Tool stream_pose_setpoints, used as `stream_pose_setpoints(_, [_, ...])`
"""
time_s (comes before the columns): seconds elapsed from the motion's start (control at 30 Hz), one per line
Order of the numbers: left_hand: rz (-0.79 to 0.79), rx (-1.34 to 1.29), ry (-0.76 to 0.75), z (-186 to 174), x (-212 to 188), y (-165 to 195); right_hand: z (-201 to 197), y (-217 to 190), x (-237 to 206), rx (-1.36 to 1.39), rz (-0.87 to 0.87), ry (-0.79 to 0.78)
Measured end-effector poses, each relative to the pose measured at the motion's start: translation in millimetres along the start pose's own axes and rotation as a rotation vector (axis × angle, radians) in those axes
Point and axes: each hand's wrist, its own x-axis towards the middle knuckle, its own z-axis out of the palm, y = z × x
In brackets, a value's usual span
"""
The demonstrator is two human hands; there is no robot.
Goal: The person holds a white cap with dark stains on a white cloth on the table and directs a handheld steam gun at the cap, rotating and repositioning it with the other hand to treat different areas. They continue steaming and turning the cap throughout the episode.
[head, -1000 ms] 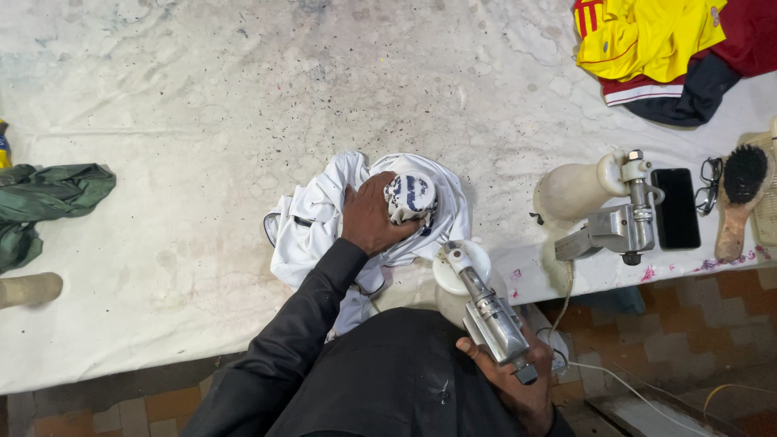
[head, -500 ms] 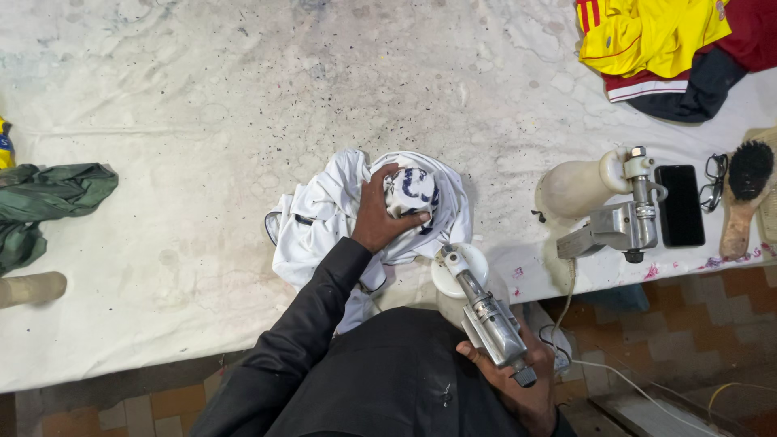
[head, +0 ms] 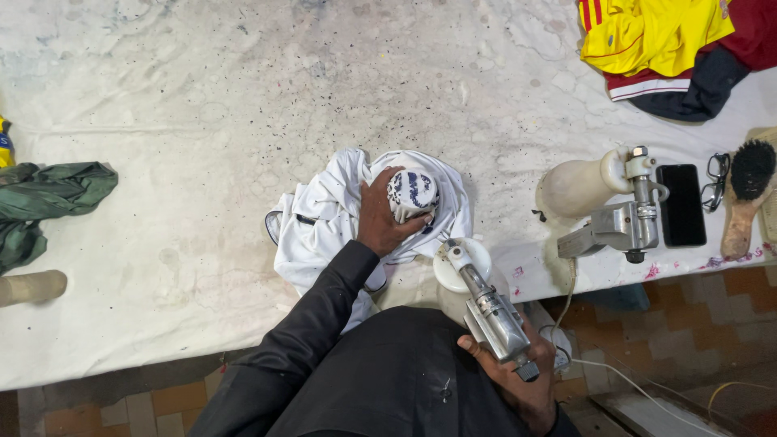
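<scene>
My left hand (head: pixel 380 212) grips a bunched part of a white garment (head: pixel 324 218), pinching up a bulge with a dark blue print (head: pixel 411 192) on the stained white table cover (head: pixel 243 97). My right hand (head: pixel 518 384) holds a metal spray gun (head: pixel 490 311) low at the table's near edge; its nozzle points up toward the garment, and its pale bottle (head: pixel 461 265) sits just right of the bulge. The gun's tip stands a short way from the cloth.
A second spray gun with a pale bottle (head: pixel 607 202) lies at the right, beside a black phone (head: pixel 681 204), glasses (head: pixel 716 182) and a wooden brush (head: pixel 746 190). Yellow, red and dark garments (head: pixel 655 40) lie far right. Green cloth (head: pixel 40 198) lies at the left edge.
The left hand has shifted its grip a little, so more of the printed bulge shows. The spray gun has stayed in place.
</scene>
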Motion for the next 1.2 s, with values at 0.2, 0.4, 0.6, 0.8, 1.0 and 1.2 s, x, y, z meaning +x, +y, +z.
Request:
stream_pose_setpoints(0.2, [0.034,0.007,0.028,2.3,-2.8,-0.9,3.8,10.4,-1.6,-0.149,-0.103,0.028])
stream_pose_setpoints(0.4, [-0.003,0.024,0.002,1.5,-2.5,-1.7,14.1,33.3,-15.0,-0.519,-0.665,0.339])
stream_pose_setpoints(0.6, [-0.05,0.198,-0.031,-5.7,3.2,6.5,12.1,26.9,-14.9,-0.617,-0.699,0.335])
stream_pose_setpoints(0.8, [-0.402,0.299,-0.523,-42.6,24.6,-1.6,4.8,4.0,-5.1,-0.045,-0.066,0.002])
stream_pose_setpoints(1.0, [-0.055,-0.154,-0.192,-55.0,15.6,-21.3,5.5,-2.7,-7.7,-0.098,-0.008,0.043])
stream_pose_setpoints(1.2, [-0.153,-0.561,-0.134,-17.6,-0.8,-4.2,-0.3,-7.8,-14.5,0.0,0.048,0.018])
